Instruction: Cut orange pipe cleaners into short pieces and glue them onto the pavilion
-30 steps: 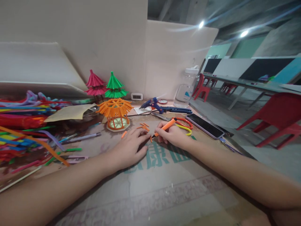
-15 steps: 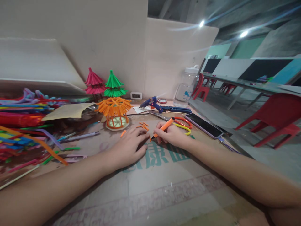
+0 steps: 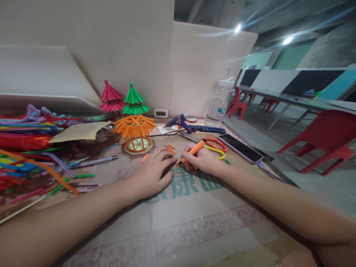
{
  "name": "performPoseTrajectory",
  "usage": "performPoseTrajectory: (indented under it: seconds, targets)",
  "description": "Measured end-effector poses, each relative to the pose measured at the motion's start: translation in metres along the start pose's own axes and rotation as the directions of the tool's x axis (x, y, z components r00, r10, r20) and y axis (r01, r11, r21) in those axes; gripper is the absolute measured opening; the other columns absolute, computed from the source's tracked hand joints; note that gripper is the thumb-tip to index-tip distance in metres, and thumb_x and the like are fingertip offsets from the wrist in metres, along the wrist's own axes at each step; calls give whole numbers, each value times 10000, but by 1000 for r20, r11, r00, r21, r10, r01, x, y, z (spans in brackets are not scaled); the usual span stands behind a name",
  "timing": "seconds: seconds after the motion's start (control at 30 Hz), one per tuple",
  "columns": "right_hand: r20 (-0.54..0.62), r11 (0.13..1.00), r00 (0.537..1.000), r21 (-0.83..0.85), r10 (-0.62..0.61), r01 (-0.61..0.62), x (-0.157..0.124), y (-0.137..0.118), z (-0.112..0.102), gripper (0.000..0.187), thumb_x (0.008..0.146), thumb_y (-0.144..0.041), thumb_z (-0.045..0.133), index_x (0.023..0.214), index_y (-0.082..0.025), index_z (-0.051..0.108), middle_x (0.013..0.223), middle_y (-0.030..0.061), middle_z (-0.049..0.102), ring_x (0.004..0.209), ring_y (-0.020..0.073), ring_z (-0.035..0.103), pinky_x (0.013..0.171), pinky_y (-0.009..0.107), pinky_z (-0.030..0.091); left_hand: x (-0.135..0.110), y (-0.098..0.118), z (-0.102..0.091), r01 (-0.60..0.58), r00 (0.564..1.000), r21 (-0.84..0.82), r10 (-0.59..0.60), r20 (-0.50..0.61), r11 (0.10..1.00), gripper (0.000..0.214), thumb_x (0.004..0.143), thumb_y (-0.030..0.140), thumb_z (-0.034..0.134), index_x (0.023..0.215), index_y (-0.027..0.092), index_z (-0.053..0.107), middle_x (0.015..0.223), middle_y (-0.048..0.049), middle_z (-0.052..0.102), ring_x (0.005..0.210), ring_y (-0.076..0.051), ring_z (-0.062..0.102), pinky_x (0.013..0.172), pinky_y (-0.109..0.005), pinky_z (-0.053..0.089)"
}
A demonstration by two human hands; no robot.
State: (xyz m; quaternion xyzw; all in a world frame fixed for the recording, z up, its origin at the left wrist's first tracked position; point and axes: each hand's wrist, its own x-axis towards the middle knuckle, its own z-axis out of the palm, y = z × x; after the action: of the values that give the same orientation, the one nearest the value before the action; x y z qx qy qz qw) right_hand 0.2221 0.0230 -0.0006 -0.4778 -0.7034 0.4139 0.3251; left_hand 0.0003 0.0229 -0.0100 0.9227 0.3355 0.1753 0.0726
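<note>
Little has shifted since a moment ago: our right hand (image 3: pixel 204 160) still pinches the orange knife (image 3: pixel 193 151), tip down mid-tabletop, while our left hand (image 3: pixel 151 173) lies flat, fingers spread, pinning an orange strip piece (image 3: pixel 177 163) (light, flimsy; hold it near the cut).

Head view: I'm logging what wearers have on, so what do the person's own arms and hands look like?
Both forearms are bare as far as the frame shows, no sleeves in view. The left hand and right hand wear no gloves, and no rings, watch or bracelets show.
</note>
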Motion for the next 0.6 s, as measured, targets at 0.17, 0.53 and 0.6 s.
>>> performPoseTrajectory:
  seconds: [0.17, 0.53, 0.6]
  targets:
    - [34, 1000, 999, 12, -16, 16, 0, 0, 0, 197, 948, -321, 533, 784, -215, 515, 569, -46, 624, 469, 87, 487, 468, 197, 359, 0, 0, 0, -8, 1000, 3, 8, 8, 1000, 421, 948, 274, 495, 1306, 118, 655, 1323, -168, 602, 1299, -334, 496, 1119, -529, 428]
    - [-17, 1000, 1000, 15, 24, -23, -1, -2, 2, 196, 948, -339, 544, 799, -218, 507, 574, -43, 630, 470, 92, 487, 483, 210, 370, 0, -1, 2, 2, 1000, -5, -2, -26, 1000, 370, 937, 288, 499, 1238, 146, 661, 1300, -152, 611, 1288, -325, 507, 1112, -524, 440]
    - [-21, 1000, 1000, 4, 6, -6, 0, 0, 2, 193, 943, -348, 557, 808, -216, 517, 589, -38, 639, 484, 96, 496, 492, 212, 378, 0, -1, 2, -1, 1000, -2, 1, -26, 1000, 371, 939, 288, 494, 1237, 139, 656, 1299, -157, 611, 1284, -326, 509, 1108, -525, 443]
